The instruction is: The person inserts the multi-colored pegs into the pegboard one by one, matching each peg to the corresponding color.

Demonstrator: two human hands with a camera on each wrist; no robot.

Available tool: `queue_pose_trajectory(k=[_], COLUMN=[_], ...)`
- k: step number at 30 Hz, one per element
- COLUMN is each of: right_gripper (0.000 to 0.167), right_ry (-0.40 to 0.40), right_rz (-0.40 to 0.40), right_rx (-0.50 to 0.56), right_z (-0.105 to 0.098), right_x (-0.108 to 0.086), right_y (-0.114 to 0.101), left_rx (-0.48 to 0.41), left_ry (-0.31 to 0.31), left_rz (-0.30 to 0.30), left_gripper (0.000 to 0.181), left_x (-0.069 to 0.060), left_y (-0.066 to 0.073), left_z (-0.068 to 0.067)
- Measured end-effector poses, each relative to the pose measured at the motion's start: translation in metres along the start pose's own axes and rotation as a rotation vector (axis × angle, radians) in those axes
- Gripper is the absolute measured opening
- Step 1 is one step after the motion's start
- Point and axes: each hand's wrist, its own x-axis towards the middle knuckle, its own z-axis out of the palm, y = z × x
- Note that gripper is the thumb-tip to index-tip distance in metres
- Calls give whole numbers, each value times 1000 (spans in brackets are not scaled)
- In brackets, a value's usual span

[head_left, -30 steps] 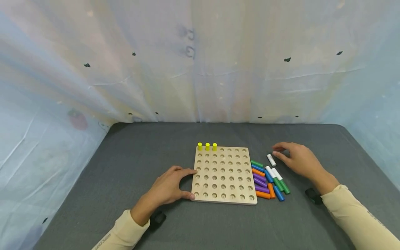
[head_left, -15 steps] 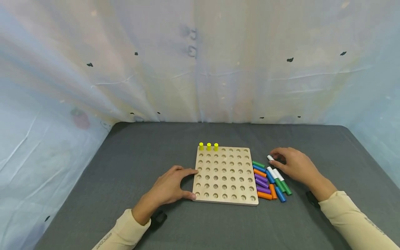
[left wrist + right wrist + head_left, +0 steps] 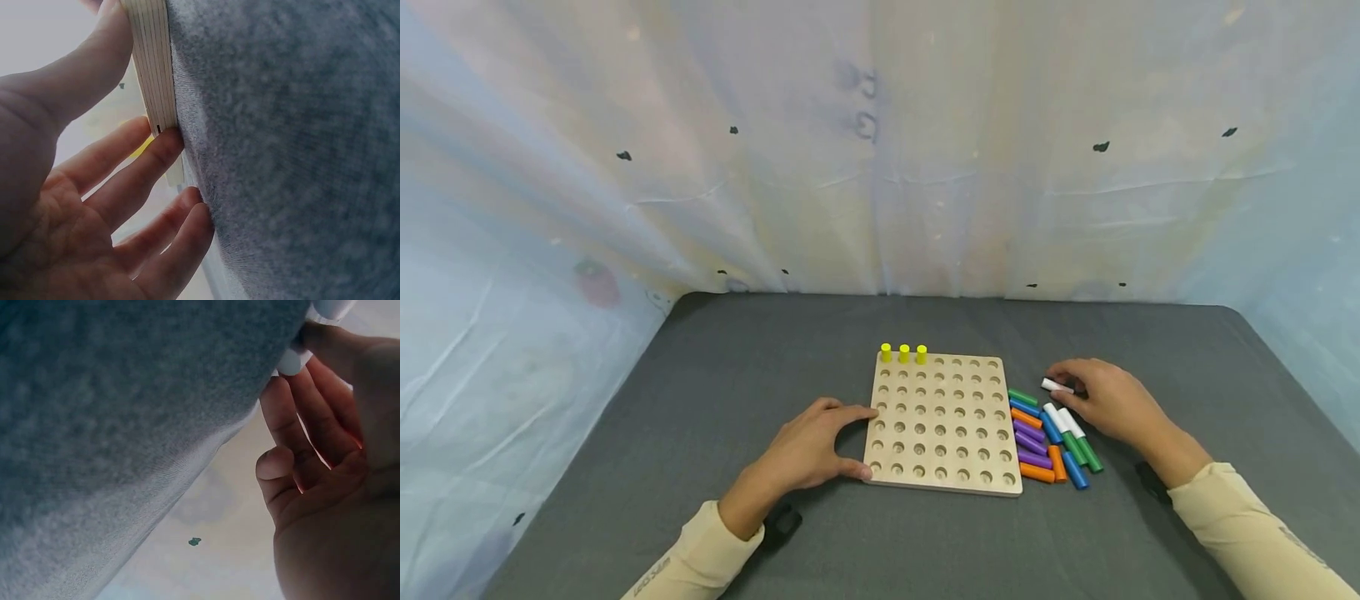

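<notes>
A wooden board (image 3: 930,419) with rows of round holes lies flat; three yellow pegs (image 3: 904,354) stand in its far row from the left corner. My left hand (image 3: 808,446) rests against the board's left side, thumb and index finger spread along it; in the left wrist view, fingers of the left hand (image 3: 112,187) touch the layered board edge (image 3: 152,69). Right of the board, my right hand (image 3: 1116,404) pinches a white peg (image 3: 1052,385) between thumb and fingers, low over the table. In the right wrist view, the right hand (image 3: 331,456) partly hides the white peg (image 3: 289,364).
Loose pegs lie along the board's right side: orange (image 3: 1037,472), purple (image 3: 1035,458), blue (image 3: 1076,470), green (image 3: 1091,454) and white (image 3: 1071,422) ones. A grey cloth (image 3: 760,350) covers the table. Pale curtains (image 3: 925,167) hang behind and at the sides.
My right hand has come down and left onto the separate white peg and taken hold of it; the peg has turned more sideways. My left hand stays at the board's edge.
</notes>
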Motion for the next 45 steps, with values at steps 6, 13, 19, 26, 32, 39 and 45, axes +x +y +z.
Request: queue_pose_trajectory(k=[6, 13, 19, 26, 32, 39, 45], right_gripper=[28, 32, 30, 27, 25, 23, 25], right_ry=[20, 53, 106, 119, 115, 128, 92], right_rz=[-49, -66, -97, -88, -82, -86, -82], right_rx=[12, 0, 2, 16, 20, 45, 95], right_z=[2, 6, 10, 9, 6, -2, -12], right_x=[0, -1, -3, -3, 2, 10, 24], right_y=[4, 4, 4, 3, 0, -7, -24], left_rx=[3, 8, 10, 14, 21, 21, 14], left_ry=[3, -8, -8, -12, 1, 3, 9], left_rz=[3, -1, -5, 1, 3, -3, 19], left_gripper=[78, 79, 78, 79, 80, 80, 80], left_x=[-1, -1, 1, 1, 0, 0, 1], left_y=[0, 0, 2, 1, 0, -1, -3], left_z=[1, 2, 2, 3, 2, 4, 3])
